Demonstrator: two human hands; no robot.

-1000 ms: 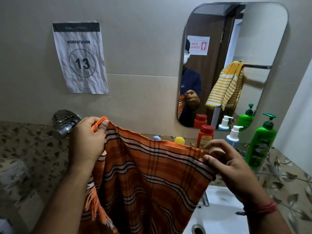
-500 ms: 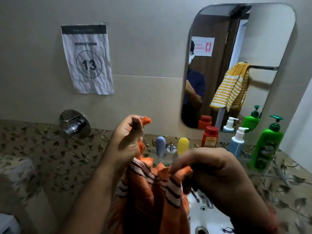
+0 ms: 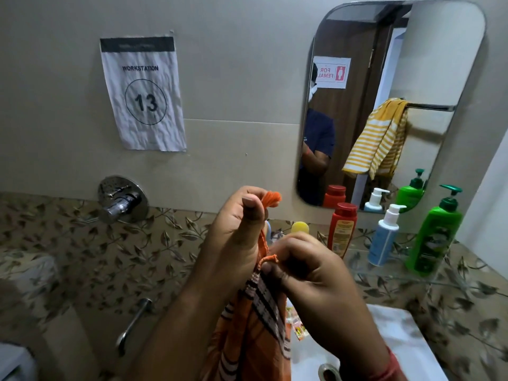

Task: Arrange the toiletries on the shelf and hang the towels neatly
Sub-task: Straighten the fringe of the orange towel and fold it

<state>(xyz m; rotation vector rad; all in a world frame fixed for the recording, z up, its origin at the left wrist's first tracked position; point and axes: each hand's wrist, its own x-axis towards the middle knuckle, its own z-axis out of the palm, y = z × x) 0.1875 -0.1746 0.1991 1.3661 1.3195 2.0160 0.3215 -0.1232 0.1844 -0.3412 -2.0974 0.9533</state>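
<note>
An orange striped towel (image 3: 255, 325) hangs folded between my two hands above the sink. My left hand (image 3: 236, 232) pinches its upper corner, an orange tassel sticking out above my thumb. My right hand (image 3: 308, 273) pinches the towel's edge just below and to the right, close against the left hand. On the glass shelf (image 3: 384, 273) under the mirror stand a red bottle (image 3: 342, 229), a white-and-blue pump bottle (image 3: 383, 237) and a green pump bottle (image 3: 434, 235). A yellow cap (image 3: 300, 227) shows behind my hands.
The mirror (image 3: 428, 64) reflects a yellow striped towel (image 3: 376, 138) hanging on a rail behind me. A chrome wall valve (image 3: 121, 200) and a handle (image 3: 133, 323) sit at the left. The white sink (image 3: 406, 342) lies below. A paper sign (image 3: 143, 94) hangs on the wall.
The towel was spread wide between my hands a second ago. My hands have come together, folding it in half, and now sit close with both corners pinched.
</note>
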